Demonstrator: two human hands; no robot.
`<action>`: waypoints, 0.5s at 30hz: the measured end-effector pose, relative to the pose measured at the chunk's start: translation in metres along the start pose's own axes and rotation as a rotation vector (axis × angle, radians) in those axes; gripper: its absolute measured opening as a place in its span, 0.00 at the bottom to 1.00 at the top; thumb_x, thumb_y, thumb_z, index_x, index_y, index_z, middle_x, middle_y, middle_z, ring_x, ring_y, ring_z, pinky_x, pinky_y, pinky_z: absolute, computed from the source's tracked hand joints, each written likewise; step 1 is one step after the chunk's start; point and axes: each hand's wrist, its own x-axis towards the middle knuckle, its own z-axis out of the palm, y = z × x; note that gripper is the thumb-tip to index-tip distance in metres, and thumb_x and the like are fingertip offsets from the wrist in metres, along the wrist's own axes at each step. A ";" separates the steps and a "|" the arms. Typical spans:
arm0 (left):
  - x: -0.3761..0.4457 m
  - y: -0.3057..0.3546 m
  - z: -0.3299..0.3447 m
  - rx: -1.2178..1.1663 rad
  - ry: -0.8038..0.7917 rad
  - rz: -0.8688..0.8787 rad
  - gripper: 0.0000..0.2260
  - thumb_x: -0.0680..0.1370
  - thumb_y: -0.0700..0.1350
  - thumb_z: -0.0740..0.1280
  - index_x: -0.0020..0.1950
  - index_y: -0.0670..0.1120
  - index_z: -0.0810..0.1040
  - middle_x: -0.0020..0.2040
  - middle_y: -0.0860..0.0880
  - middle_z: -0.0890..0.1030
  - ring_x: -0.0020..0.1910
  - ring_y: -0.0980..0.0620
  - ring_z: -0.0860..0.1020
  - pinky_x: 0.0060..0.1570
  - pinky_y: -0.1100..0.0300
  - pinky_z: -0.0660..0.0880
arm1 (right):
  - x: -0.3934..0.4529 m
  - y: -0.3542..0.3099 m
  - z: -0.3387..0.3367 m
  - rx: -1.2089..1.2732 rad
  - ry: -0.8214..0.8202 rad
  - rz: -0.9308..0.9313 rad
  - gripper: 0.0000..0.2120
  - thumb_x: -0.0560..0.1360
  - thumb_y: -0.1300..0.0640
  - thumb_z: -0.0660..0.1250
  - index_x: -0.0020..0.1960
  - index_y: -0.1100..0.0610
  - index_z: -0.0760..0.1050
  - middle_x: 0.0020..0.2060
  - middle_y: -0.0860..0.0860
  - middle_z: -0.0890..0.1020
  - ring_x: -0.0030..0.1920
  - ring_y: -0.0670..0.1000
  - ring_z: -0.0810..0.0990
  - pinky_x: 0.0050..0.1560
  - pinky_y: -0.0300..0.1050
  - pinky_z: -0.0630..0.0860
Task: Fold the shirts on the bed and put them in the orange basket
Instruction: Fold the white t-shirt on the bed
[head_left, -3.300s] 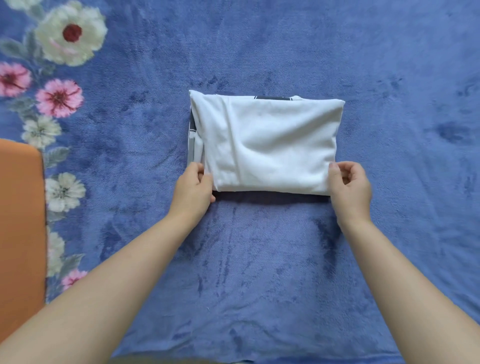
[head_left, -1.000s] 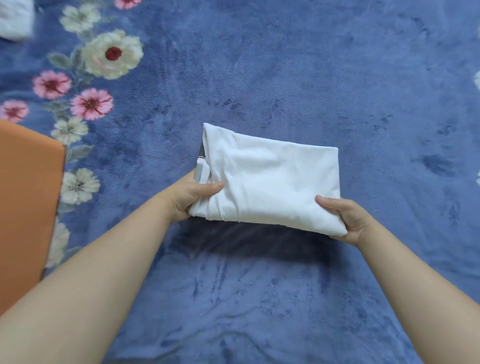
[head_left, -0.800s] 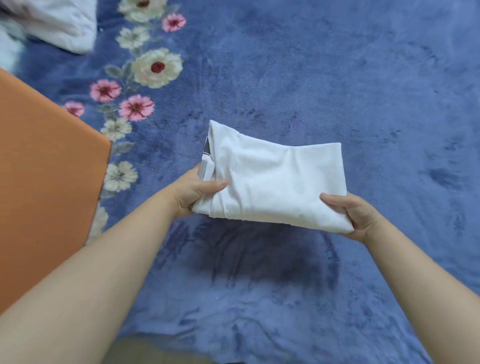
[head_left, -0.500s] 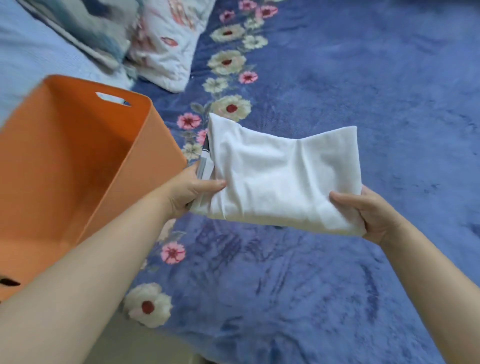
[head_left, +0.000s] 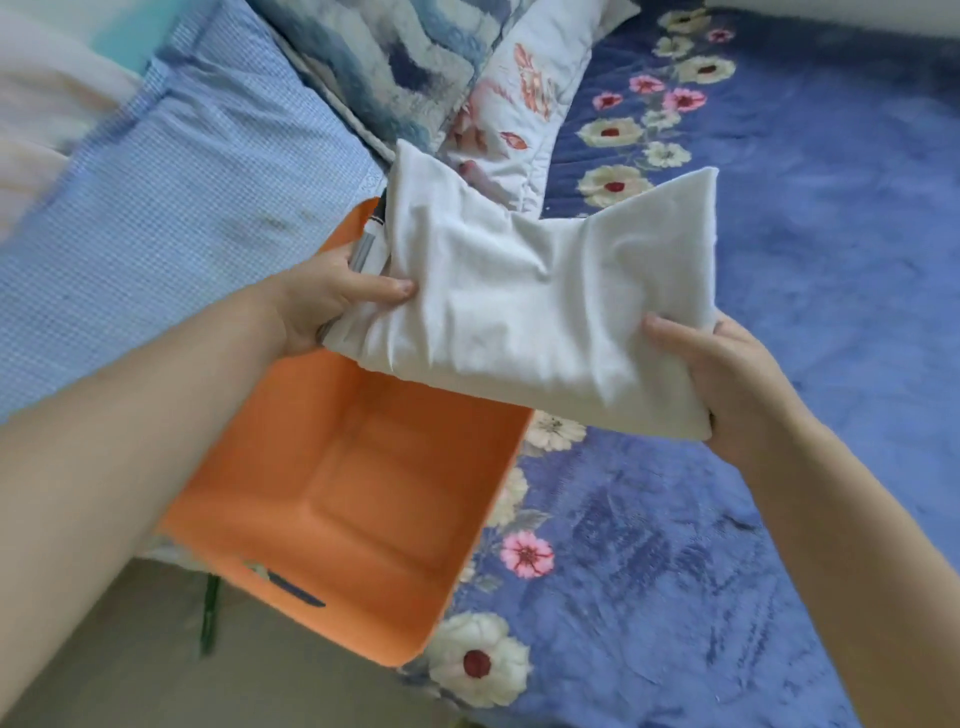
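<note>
1. Your left hand (head_left: 332, 296) pinches the left end of the folded white shirt (head_left: 540, 306), thumb on top and fingers tucked beneath; your right hand (head_left: 727, 384) grips the right near corner the same way, thumb over the cloth and palm under it.
2. You are carrying the shirt in the air: its left part hangs over the open orange basket (head_left: 363, 499), and its right part still reaches out past the basket's rim, above the blue floral blanket (head_left: 779, 545).
3. Expect it to be light and entirely limp. It already sags and creases in the middle between your two grips, so it has no stiffness of its own to keep the fold.
4. Hold it at both ends, as you do now, with fingers under the bundle so the layers stay stacked. A dark-edged inner layer (head_left: 371, 234) peeks out at the left end, probably the collar or a sleeve; that is likely where the fold would slip open first.
5. The cloth looks soft and not slippery, and nothing about it is fragile, so a firm pinch should do no harm.
6. Lower it flat onto the basket's floor and let go only once it rests there, or the fold may tumble apart.
7. Beyond the basket lie a patterned pillow (head_left: 524, 83) and a blue checked cloth (head_left: 182, 187).
</note>
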 end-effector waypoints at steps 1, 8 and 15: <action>0.001 -0.002 -0.015 0.040 0.019 -0.023 0.38 0.42 0.57 0.82 0.52 0.55 0.80 0.48 0.54 0.84 0.47 0.54 0.82 0.39 0.63 0.78 | 0.007 0.001 0.019 -0.059 0.019 -0.012 0.10 0.77 0.64 0.59 0.45 0.52 0.75 0.31 0.42 0.82 0.33 0.42 0.80 0.32 0.36 0.77; 0.027 -0.032 -0.064 0.325 0.177 -0.126 0.09 0.75 0.36 0.68 0.50 0.47 0.73 0.50 0.47 0.79 0.51 0.47 0.77 0.50 0.53 0.75 | 0.055 0.025 0.113 -0.758 0.031 -0.096 0.17 0.78 0.61 0.56 0.66 0.53 0.68 0.46 0.49 0.76 0.43 0.48 0.73 0.35 0.37 0.66; 0.077 -0.075 -0.058 0.692 0.267 -0.082 0.16 0.76 0.39 0.62 0.63 0.44 0.69 0.57 0.44 0.76 0.56 0.44 0.74 0.49 0.56 0.69 | 0.106 0.060 0.143 -0.523 0.232 0.389 0.18 0.79 0.63 0.52 0.69 0.59 0.65 0.62 0.58 0.73 0.55 0.56 0.72 0.54 0.45 0.67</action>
